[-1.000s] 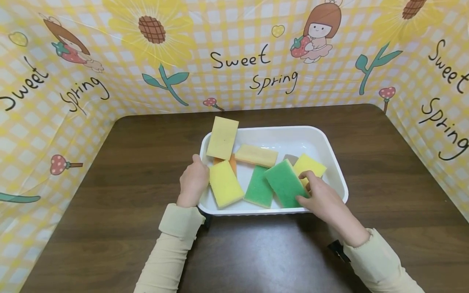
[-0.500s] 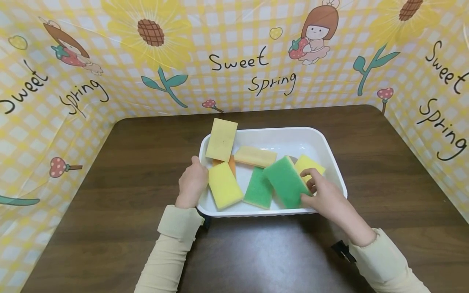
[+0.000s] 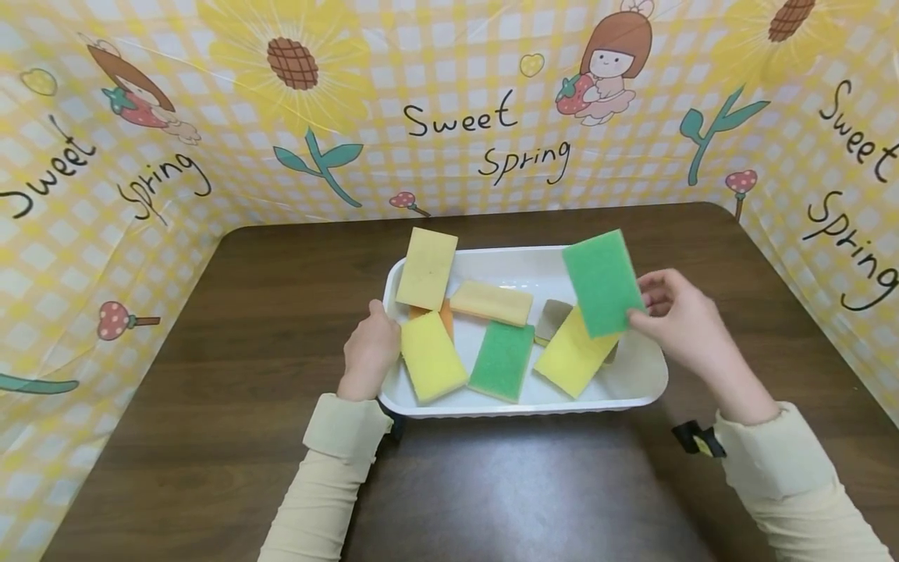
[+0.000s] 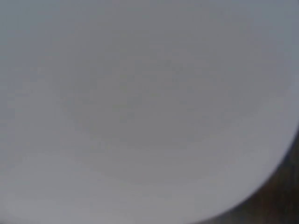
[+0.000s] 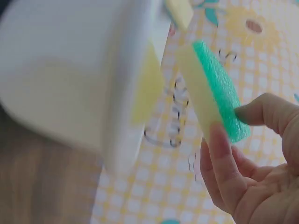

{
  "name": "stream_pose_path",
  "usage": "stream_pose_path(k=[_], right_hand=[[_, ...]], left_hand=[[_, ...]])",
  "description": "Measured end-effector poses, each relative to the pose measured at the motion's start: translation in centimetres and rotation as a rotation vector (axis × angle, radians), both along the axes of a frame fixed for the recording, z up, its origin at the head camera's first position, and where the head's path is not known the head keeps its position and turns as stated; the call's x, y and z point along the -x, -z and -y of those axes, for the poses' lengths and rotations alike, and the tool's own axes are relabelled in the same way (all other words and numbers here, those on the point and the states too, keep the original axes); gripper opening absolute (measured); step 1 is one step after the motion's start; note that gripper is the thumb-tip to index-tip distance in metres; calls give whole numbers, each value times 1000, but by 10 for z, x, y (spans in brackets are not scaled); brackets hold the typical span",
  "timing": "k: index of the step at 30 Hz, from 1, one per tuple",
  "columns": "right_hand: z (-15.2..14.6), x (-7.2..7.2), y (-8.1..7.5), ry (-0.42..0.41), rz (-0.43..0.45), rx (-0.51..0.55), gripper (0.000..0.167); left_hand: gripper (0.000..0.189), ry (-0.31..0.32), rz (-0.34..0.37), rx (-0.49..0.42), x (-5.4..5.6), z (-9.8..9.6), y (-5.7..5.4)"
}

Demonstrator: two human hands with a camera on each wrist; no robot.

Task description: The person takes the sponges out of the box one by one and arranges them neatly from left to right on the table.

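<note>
In the head view my right hand point(image 3: 677, 332) pinches a green-and-yellow sponge point(image 3: 602, 282) by its right edge. It is raised over the right end of a white tray point(image 3: 523, 407), green face toward me. The right wrist view shows the thumb point(image 5: 261, 112) on the green side and fingers on the yellow side. My left hand point(image 3: 371, 349) grips the tray's left rim, its fingertips hidden. White tray wall point(image 4: 149, 116), blurred, fills most of the left wrist view. Inside the tray lie a flat green sponge point(image 3: 502, 361), yellow sponges point(image 3: 432, 355) and a grey-faced sponge point(image 3: 552, 318).
A pale yellow sponge point(image 3: 427, 269) leans over the tray's back left corner, with an orange piece point(image 3: 446, 318) under it. Another pale sponge point(image 3: 492, 302) lies mid-tray. The dark wooden table point(image 3: 246, 328) is enclosed by a yellow checked cloth point(image 3: 449, 47).
My right hand has lifted the green-and-yellow sponge up and to the right, away from the other sponges. More of the yellow and grey-faced sponges now shows. The left hand has stayed put.
</note>
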State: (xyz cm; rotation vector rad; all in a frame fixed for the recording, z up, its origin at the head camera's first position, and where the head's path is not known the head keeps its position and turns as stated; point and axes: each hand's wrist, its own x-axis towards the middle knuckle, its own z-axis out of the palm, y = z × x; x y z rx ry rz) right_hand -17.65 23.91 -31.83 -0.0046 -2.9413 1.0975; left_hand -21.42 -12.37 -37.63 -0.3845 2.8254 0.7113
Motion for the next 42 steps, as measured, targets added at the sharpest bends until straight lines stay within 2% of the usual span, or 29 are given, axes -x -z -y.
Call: stream_pose_path(k=[5, 9, 14, 19, 24, 30, 42], right_hand=[[-16, 18, -10, 107, -2, -33, 51], [-24, 34, -10, 180, -32, -37, 49], [-33, 53, -2, 285, -85, -32, 45], [-45, 69, 9, 356, -72, -19, 46], [-54, 83, 26, 393, -17, -16, 46], [-56, 94, 44, 412, 44, 8, 44], [-54, 106, 56, 410, 55, 19, 41]], left_hand=[[34, 1, 5, 2, 0, 1, 1], [34, 4, 1, 8, 0, 2, 2], [34, -9, -6, 17, 1, 2, 3], [34, -6, -4, 18, 1, 1, 3], [31, -7, -22, 35, 0, 1, 1], [31, -5, 5, 34, -1, 1, -1], [29, -6, -14, 31, -1, -2, 1]])
